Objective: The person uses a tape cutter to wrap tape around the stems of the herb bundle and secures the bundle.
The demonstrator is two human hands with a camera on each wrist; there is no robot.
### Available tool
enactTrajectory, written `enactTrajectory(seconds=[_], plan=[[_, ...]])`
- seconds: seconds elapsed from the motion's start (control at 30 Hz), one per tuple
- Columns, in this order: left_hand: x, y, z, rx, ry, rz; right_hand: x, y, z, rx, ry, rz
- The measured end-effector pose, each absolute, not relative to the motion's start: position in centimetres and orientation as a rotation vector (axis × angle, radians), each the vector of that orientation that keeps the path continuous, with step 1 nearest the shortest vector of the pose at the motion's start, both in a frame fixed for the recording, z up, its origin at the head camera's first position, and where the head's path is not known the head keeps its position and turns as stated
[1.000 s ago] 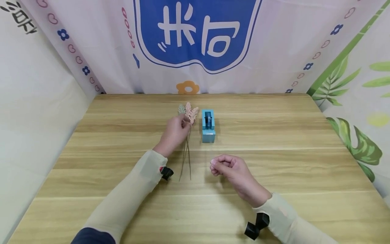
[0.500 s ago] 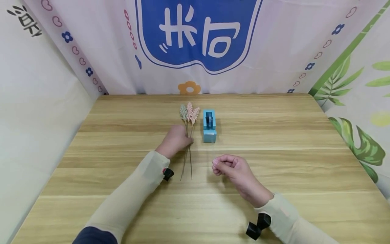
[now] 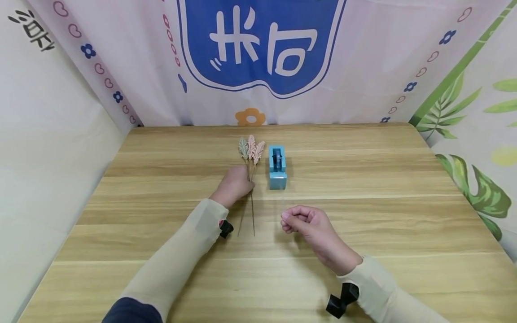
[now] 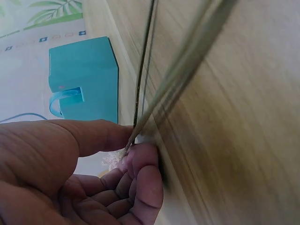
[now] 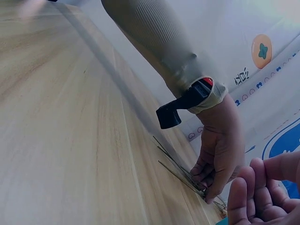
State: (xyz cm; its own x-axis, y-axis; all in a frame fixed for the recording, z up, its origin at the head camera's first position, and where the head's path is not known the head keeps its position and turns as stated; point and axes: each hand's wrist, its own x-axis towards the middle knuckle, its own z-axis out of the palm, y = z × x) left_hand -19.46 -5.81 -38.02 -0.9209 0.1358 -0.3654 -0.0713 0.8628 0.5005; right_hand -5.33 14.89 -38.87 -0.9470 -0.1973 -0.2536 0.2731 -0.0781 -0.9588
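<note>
Three artificial flower sprigs, two pink and one grey-green, lie together with thin stems pointing toward me. My left hand pinches their stems below the heads; in the left wrist view, thumb and forefinger meet on the stems. Just right of the flowers stands a blue tape dispenser with a roll inside. A faint strip of clear tape runs from its front to my right hand, which pinches the end between thumb and forefinger. The right wrist view shows both hands, the stems crossing at the left fingertips.
The wooden table ends at a printed cloth backdrop. Side cloths hang at left and right, the right one with leaf prints. A black camera mount juts from the right wrist.
My left hand has moved from the flower heads down to the stems and now grips them there. The right hand has stayed in place with the tape.
</note>
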Motion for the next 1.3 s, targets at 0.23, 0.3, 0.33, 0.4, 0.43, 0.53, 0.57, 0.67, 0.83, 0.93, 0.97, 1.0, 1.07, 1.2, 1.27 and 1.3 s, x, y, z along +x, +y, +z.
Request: enactTrajectory(seconds=[0.23, 0.3, 0.33, 0.4, 0.43, 0.53, 0.57, 0.67, 0.83, 0.93, 0.97, 1.0, 1.07, 1.2, 1.27, 1.3], plan=[[-19.5, -5.9, -38.4, 0.030, 2.656, 0.789, -5.4, 14.8, -38.8, 0.077, 1.887, -2.083], [-19.4, -6.0, -38.5, 0.019, 2.655, 0.815, -5.4, 14.8, -38.8, 0.072, 1.886, -2.084], [-19.3, -6.0, -38.5, 0.014, 2.658, 0.820, -5.3, 14.8, -38.9, 0.072, 1.885, -2.083], [-19.2, -6.2, -38.4, -0.006, 2.650, 0.838, -5.3, 14.7, -38.9, 0.071, 1.883, -2.084], [-19.1, -6.2, -38.4, -0.013, 2.649, 0.837, -5.3, 14.7, -38.9, 0.069, 1.883, -2.085], [-19.0, -6.6, -38.1, -0.023, 2.645, 0.834, -5.3, 14.7, -39.0, 0.059, 1.883, -2.089], [-18.9, -6.7, -38.0, -0.027, 2.642, 0.837, -5.3, 14.7, -39.0, 0.054, 1.885, -2.091], [-18.8, -7.0, -38.0, -0.013, 2.675, 0.831, -5.4, 14.7, -39.0, 0.046, 1.891, -2.094], [-18.5, -7.6, -38.4, 0.042, 2.771, 0.842, -5.4, 14.6, -39.1, 0.045, 1.895, -2.095], [-18.3, -8.2, -38.7, 0.074, 2.796, 0.902, -5.4, 14.5, -39.1, 0.042, 1.898, -2.092], [-18.2, -8.4, -38.7, 0.087, 2.809, 0.920, -5.4, 14.5, -39.2, 0.042, 1.900, -2.089], [-18.1, -8.5, -38.8, 0.093, 2.818, 0.940, -5.4, 14.5, -39.2, 0.041, 1.901, -2.087], [-18.0, -8.8, -38.9, 0.105, 2.834, 0.973, -5.4, 14.4, -39.2, 0.039, 1.902, -2.085], [-17.7, -9.3, -39.1, 0.121, 2.879, 1.012, -5.4, 14.3, -39.2, 0.039, 1.905, -2.081], [-17.4, -9.6, -39.1, 0.128, 2.907, 1.031, -5.4, 14.3, -39.2, 0.041, 1.905, -2.079], [-17.2, -9.7, -39.1, 0.138, 2.922, 1.043, -5.4, 14.2, -39.2, 0.042, 1.906, -2.078]])
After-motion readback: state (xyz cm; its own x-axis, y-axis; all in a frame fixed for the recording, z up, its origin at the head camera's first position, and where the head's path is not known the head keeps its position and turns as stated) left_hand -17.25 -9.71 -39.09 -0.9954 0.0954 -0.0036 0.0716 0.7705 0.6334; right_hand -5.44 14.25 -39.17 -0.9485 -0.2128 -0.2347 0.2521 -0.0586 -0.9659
